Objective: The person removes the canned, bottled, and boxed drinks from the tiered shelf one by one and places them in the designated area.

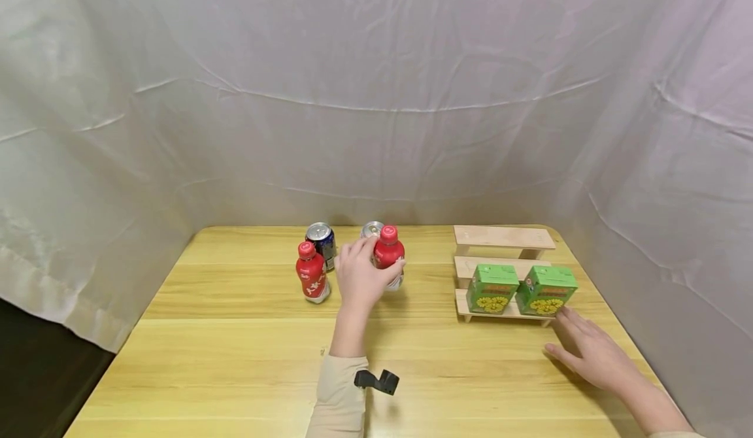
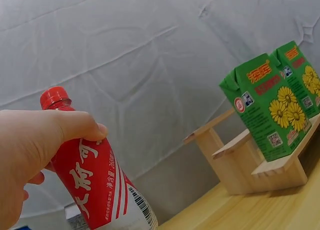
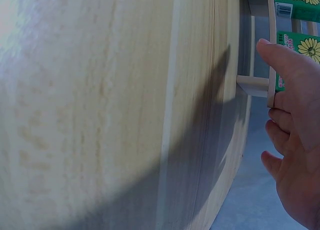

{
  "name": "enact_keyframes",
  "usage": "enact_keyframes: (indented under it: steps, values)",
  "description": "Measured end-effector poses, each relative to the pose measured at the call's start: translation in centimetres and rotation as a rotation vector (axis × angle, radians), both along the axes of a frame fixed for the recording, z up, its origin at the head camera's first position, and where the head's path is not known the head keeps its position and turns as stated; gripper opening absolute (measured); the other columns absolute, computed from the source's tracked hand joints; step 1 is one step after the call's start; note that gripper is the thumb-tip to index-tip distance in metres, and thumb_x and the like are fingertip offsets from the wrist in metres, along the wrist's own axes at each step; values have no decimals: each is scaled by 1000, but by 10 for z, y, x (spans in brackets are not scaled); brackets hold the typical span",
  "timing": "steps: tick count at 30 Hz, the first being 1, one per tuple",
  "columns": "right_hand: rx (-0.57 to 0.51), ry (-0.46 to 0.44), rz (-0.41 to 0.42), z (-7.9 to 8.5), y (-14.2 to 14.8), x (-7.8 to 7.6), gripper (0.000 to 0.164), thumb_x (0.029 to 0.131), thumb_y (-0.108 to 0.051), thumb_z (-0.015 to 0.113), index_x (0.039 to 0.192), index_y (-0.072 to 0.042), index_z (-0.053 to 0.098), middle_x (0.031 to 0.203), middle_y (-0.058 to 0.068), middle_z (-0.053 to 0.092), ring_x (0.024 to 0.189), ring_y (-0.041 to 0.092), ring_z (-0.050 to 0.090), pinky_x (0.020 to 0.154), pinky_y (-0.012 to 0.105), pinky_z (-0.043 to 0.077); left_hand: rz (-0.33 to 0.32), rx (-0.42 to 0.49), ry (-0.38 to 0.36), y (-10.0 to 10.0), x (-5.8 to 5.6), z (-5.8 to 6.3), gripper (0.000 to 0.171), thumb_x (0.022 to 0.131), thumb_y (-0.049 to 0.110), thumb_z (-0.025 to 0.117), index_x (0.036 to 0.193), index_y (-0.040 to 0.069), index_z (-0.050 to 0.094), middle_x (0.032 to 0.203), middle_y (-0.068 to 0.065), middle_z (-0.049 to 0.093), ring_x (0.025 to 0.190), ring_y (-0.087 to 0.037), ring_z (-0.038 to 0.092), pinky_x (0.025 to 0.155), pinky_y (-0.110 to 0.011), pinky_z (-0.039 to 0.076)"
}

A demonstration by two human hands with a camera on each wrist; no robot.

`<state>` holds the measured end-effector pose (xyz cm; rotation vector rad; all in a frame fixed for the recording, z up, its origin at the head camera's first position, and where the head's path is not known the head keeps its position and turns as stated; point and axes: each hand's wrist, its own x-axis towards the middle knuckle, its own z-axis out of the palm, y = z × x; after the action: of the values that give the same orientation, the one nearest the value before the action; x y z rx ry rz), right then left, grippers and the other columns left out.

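My left hand (image 1: pixel 357 273) grips a red plastic drink bottle (image 1: pixel 390 250) with a red cap, its thumb across the front in the left wrist view. A second red bottle (image 1: pixel 312 273) stands upright to the left. Behind them are a dark blue can (image 1: pixel 321 242) and a silver-topped can (image 1: pixel 372 229), the latter partly hidden. My right hand (image 1: pixel 594 353) lies by the front right corner of a stepped wooden rack (image 1: pixel 504 236), fingers extended and holding nothing. Two green drink cartons (image 1: pixel 493 289) with yellow flowers stand side by side on the lowest step; whether the fingers touch the right one is unclear.
The rack's two upper steps rise behind the cartons. A pale wooden table (image 1: pixel 235 353) lies under everything, with grey-white cloth (image 1: pixel 376 150) hanging at its back and sides. A black clip-like mount (image 1: pixel 376 381) sits at my left wrist.
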<state>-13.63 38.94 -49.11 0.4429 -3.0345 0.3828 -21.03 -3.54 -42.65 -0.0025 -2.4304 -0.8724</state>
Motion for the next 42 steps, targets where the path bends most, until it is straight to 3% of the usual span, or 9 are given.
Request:
enact_keyframes:
  steps: [13, 22, 42]
  values:
    - [-1, -11, -3, 0, 0, 1, 78, 91, -47, 63, 140, 11, 43, 147, 37, 33, 131, 55, 37, 105, 64, 29, -19, -37, -46, -17, 2, -17, 69, 70, 59, 77, 124, 18, 65, 120, -4, 67, 110, -25, 52, 93, -50, 40]
    - [0, -8, -4, 0, 0, 2, 78, 91, -47, 63, 140, 11, 42, 148, 36, 33, 131, 55, 37, 105, 65, 29, -30, -94, -78, -25, -1, -26, 69, 71, 59, 76, 123, 16, 66, 121, -5, 67, 115, -28, 52, 100, -52, 37]
    - [-5, 40, 9, -4, 1, 1, 76, 92, -46, 62, 140, 10, 43, 148, 35, 34, 131, 53, 39, 120, 52, 12, -37, -120, -128, -31, -6, -37, 70, 71, 60, 76, 124, 17, 66, 125, -5, 66, 113, -27, 53, 97, -50, 40]
